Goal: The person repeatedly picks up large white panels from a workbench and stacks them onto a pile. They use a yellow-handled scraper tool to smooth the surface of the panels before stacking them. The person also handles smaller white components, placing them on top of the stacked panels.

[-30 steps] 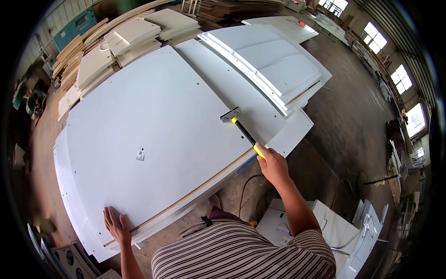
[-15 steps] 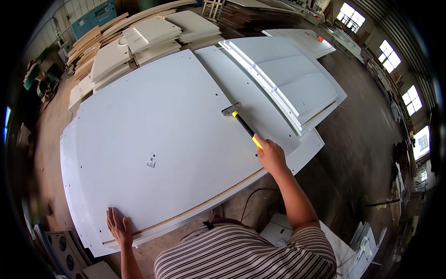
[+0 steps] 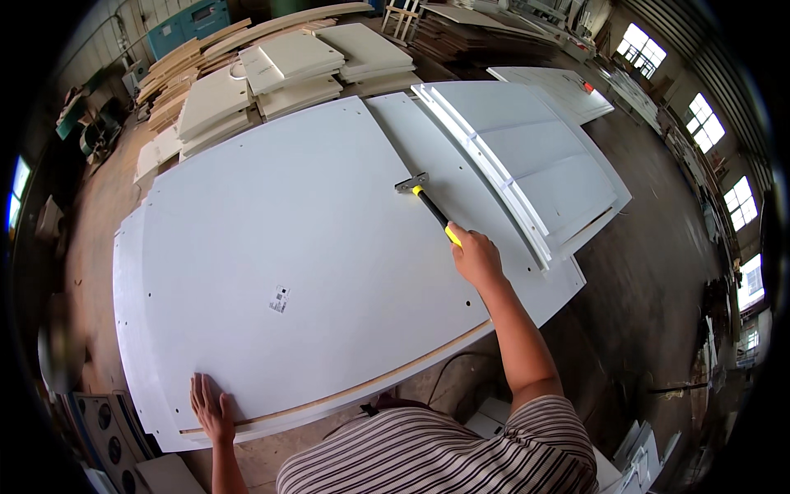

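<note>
My right hand [image 3: 477, 257] is closed round the yellow-and-black handle of a scraper [image 3: 431, 207]. Its wide metal head rests at the right edge of a large white panel [image 3: 271, 198], where a second white panel [image 3: 453, 156] shows from beneath. Flat on the near left corner of the top panel lies my left hand [image 3: 211, 407], fingers stretched out. A small printed label [image 3: 280, 300] is stuck to that panel, between my hands. Small dark holes run along the panel's edges, and a brown strip [image 3: 346, 380] shows along its near edge.
More white panels and long white strips [image 3: 485, 169] lie stacked on the right. Behind stand piles of cream boards [image 3: 292, 62] and timber planks [image 3: 181, 70]. A board with round openings [image 3: 111, 436] leans at the lower left. A dark cable [image 3: 448, 366] lies on the floor near me.
The view has shifted slightly, so panels appear lower and further right. My right hand and the scraper have moved a little away from me along the panel's edge. My left hand stays put.
</note>
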`<state>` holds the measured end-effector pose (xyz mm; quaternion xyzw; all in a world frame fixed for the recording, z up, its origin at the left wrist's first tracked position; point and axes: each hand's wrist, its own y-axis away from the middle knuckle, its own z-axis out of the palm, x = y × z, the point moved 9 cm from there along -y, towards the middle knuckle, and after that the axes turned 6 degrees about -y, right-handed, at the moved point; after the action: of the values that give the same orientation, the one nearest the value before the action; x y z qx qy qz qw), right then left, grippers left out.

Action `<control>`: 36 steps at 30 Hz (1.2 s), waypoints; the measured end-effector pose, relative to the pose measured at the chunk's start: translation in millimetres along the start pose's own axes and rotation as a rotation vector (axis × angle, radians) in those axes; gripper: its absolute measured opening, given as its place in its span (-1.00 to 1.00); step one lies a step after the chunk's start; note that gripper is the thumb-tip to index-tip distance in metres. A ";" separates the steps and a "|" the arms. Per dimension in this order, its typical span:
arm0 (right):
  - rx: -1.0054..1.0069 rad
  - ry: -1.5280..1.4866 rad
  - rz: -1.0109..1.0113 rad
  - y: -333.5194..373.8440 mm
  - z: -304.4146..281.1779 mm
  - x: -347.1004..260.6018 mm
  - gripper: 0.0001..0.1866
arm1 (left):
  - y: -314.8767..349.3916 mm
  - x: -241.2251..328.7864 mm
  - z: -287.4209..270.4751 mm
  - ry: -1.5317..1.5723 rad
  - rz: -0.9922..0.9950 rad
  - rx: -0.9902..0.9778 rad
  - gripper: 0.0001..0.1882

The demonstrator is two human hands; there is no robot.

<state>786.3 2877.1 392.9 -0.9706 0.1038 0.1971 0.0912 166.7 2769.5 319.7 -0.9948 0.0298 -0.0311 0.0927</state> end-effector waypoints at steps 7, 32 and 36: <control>0.014 -0.013 -0.038 -51.1 8.7 -7.9 -0.61 | -0.4 -1.5 1.0 0.002 -0.020 -0.021 -0.43; -0.008 0.019 -0.081 -265.1 68.4 -45.5 -0.78 | -3.4 -6.9 6.0 0.004 -0.092 -0.102 -0.35; 0.022 0.026 -0.073 -293.4 79.1 -51.0 -0.81 | -4.0 -6.0 3.7 0.036 -0.101 -0.077 -0.35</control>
<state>781.2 3185.0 381.6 -0.9752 0.0719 0.1799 0.1074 161.3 2774.5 316.5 -0.9971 -0.0175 -0.0525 0.0520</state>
